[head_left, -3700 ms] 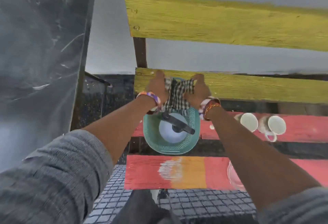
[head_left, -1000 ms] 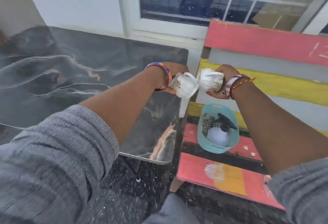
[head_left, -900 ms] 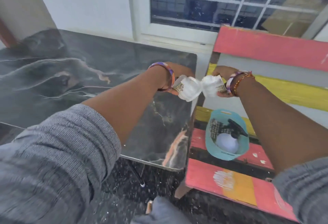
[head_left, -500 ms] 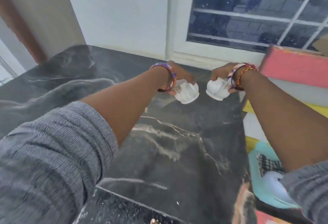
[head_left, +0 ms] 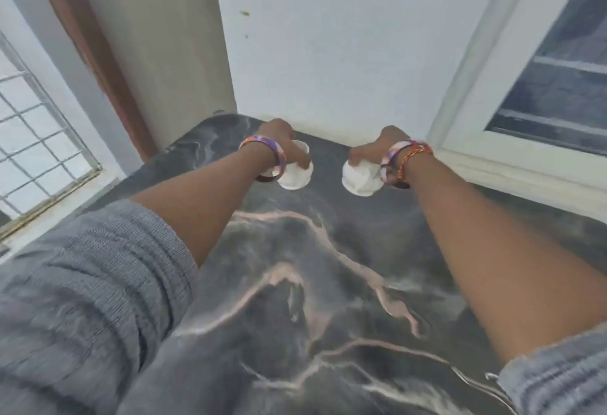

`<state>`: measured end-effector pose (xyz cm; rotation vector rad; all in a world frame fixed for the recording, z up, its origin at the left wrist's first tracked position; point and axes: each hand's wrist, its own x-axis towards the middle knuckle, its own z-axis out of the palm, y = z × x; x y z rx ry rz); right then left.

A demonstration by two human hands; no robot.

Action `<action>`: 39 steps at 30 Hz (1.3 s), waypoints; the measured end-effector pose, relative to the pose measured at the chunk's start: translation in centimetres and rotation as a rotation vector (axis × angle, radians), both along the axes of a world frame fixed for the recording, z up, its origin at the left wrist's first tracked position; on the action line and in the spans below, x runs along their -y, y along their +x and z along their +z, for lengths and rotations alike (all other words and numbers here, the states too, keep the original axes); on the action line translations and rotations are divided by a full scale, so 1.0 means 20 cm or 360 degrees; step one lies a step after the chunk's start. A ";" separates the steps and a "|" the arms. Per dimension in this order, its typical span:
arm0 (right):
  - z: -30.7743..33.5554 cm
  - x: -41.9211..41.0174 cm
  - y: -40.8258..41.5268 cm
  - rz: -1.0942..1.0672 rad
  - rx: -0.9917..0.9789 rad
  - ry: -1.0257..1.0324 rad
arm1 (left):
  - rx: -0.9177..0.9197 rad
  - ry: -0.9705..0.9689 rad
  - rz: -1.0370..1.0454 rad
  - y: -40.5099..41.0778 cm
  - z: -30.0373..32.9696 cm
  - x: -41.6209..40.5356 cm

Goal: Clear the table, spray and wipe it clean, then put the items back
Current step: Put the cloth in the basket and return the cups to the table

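Two white cups are being returned to the far end of the dark marble table, the left cup gripped by the left hand and the right cup by the right hand (fingers curled around each), apparently just above the surface, so a gentle lowering and release is called for next.

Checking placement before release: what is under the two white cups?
Dark marble table lies below the left cup and right cup. Whether they touch it cannot be told; hands cover their tops.
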<state>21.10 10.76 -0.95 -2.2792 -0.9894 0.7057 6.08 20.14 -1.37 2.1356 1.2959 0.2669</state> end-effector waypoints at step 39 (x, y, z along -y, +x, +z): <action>-0.19 -0.85 -0.38 -0.0265 0.0417 0.0228 | 0.0137 0.0541 -0.0633 -0.12 -0.14 -0.80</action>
